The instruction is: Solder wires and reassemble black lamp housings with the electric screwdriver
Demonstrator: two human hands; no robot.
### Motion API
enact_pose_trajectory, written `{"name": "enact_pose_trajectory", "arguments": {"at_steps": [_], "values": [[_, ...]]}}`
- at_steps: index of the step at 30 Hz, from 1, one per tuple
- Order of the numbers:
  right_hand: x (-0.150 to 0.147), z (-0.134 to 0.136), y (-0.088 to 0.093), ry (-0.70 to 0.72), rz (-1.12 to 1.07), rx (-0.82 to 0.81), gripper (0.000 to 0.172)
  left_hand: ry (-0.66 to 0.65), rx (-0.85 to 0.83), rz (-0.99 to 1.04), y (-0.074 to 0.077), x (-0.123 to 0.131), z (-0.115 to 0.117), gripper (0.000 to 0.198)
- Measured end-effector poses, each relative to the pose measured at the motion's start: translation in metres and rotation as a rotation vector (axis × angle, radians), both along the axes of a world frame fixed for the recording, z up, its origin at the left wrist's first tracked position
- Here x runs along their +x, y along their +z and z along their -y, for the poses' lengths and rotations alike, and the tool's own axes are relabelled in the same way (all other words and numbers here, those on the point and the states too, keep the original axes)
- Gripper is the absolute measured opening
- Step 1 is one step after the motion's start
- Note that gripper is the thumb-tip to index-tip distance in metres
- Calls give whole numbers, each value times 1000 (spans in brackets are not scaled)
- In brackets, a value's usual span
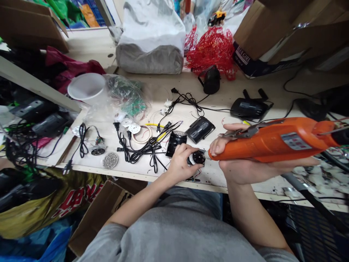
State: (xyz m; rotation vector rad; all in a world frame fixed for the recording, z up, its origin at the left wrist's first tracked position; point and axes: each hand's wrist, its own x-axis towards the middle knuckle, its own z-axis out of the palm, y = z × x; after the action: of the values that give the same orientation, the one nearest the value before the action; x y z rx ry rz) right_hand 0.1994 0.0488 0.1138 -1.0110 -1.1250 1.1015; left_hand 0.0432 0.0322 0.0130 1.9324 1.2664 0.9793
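My right hand [240,171] is wrapped round an orange electric screwdriver [261,142] held nearly level, its tip pointing left. That tip meets a small round black part with a white side [198,157], though I cannot tell whether it sits on a screw. Thumb and fingers of my left hand [183,162] pinch this part from the left, near the bench's front edge. Just behind my left hand stands a black cylindrical housing [176,140] with a grille on top. A black plastic shell [200,130] lies beyond the part.
Tangled black cords [141,147] spread left of my hands, near a round dish of screws [110,160]. Farther left is a white plastic tub [87,87]. Black lamp-like units [249,108], red netting [211,49] and cardboard boxes [278,32] are at the back.
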Motion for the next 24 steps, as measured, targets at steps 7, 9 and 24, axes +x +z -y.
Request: {"name": "enact_pose_trajectory", "arguments": {"at_steps": [7,9,24], "values": [[-3,0,11,138,-78,-50,86,-7,-46,-42,4,-1,4,67],[-5,-1,13,139,-75,-55,85,-20,-59,-68,5,-1,6,75],[-5,6,3,115,-40,-51,81,39,-13,-56,-4,7,0,47]]}}
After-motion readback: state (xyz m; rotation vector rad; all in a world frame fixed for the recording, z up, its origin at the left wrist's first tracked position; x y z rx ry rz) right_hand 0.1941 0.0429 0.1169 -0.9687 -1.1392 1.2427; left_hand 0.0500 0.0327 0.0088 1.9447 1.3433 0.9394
